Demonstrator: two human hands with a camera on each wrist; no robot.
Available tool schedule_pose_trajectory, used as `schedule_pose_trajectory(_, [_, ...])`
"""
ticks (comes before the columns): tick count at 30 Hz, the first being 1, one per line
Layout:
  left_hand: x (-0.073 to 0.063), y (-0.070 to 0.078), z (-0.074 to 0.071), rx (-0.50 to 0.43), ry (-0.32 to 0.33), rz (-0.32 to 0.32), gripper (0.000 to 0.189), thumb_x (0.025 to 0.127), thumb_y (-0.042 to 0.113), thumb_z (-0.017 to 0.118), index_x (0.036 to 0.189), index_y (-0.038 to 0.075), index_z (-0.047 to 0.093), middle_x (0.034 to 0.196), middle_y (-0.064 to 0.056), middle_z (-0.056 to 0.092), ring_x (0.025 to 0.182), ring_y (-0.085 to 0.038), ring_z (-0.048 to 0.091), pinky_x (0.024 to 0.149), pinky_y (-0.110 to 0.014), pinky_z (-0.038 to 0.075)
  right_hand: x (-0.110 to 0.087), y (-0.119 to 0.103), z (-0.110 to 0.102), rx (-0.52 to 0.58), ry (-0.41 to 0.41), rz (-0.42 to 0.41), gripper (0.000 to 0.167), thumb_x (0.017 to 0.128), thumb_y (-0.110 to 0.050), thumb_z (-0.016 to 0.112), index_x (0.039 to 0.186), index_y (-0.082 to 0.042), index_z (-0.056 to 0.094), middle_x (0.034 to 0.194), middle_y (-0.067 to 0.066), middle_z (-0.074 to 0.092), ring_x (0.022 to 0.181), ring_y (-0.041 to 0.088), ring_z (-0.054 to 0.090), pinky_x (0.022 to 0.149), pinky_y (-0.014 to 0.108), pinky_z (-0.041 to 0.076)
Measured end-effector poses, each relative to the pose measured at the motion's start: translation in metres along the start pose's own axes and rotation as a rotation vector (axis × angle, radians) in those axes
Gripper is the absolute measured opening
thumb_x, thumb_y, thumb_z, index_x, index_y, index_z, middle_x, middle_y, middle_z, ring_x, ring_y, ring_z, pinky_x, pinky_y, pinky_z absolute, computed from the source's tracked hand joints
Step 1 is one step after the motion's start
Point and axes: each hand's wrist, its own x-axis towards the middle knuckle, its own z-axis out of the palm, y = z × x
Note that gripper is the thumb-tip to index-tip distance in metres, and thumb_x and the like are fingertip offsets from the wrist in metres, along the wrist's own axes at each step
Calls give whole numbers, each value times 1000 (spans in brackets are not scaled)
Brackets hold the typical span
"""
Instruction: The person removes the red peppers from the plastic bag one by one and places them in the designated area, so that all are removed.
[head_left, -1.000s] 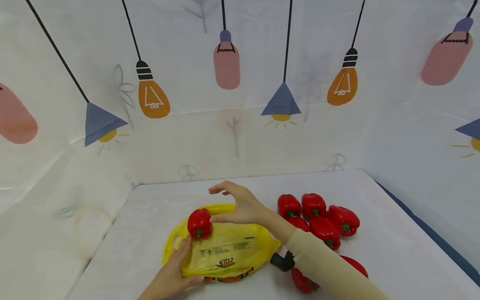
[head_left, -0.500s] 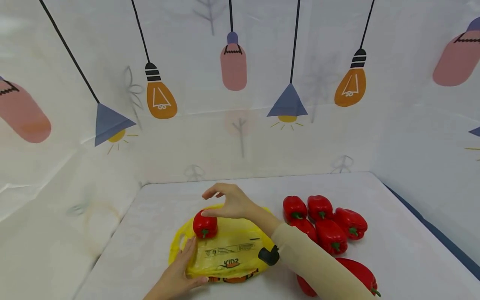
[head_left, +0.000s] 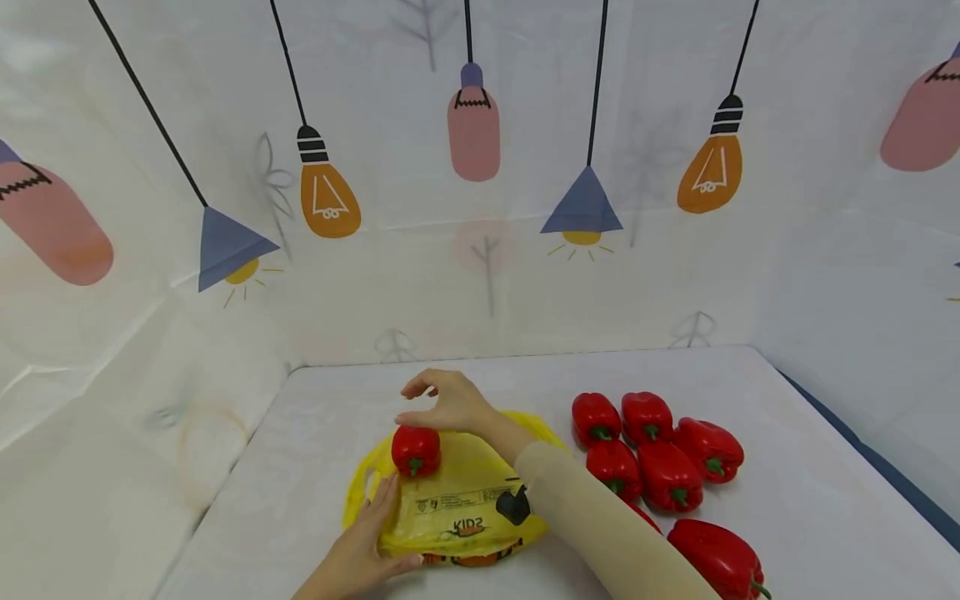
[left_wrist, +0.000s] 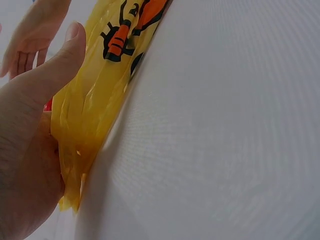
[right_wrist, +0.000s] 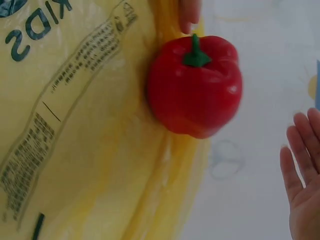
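A yellow plastic bag printed with "KIDS" lies flat on the table. A red bell pepper with a green stem rests on its left part, and fills the middle of the right wrist view. My left hand lies along the bag's left front edge, fingers stretched and thumb apart. In the left wrist view its thumb is straight, while its other fingers are partly hidden behind the bag. My right hand hovers just beyond the pepper with loosely bent fingers, holding nothing; the right wrist view shows its fingers apart from the pepper.
Several more red bell peppers are grouped on the right of the white table, partly behind the right sleeve. A small black device sits at the right wrist. A lamp-printed sheet hangs behind the table.
The right hand has moved left across the bag to the pepper's far side. The whole head view has shifted slightly. The pepper and the left hand keep their places on the bag.
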Motion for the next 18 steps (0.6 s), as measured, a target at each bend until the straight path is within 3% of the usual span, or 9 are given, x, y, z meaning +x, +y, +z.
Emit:
schedule_pose_trajectory(9, [2, 1, 0, 7, 3, 20, 112, 75, 56, 75, 153, 3, 15, 156, -26, 12, 137, -53, 14, 103, -70, 21, -6, 14, 31, -161, -156, 178, 76, 79, -56, 72, 137, -11, 51, 129, 0, 56, 118, 17, 53, 98, 30, 45])
schedule_pose_trajectory(18, [3, -1, 0, 29, 4, 49, 112, 76, 55, 74, 152, -2, 15, 155, -26, 13, 141, -43, 15, 108, -63, 16, -13, 18, 46, -252, -205, 261, 76, 81, -63, 64, 137, -14, 50, 129, 3, 54, 113, 17, 53, 88, 30, 50])
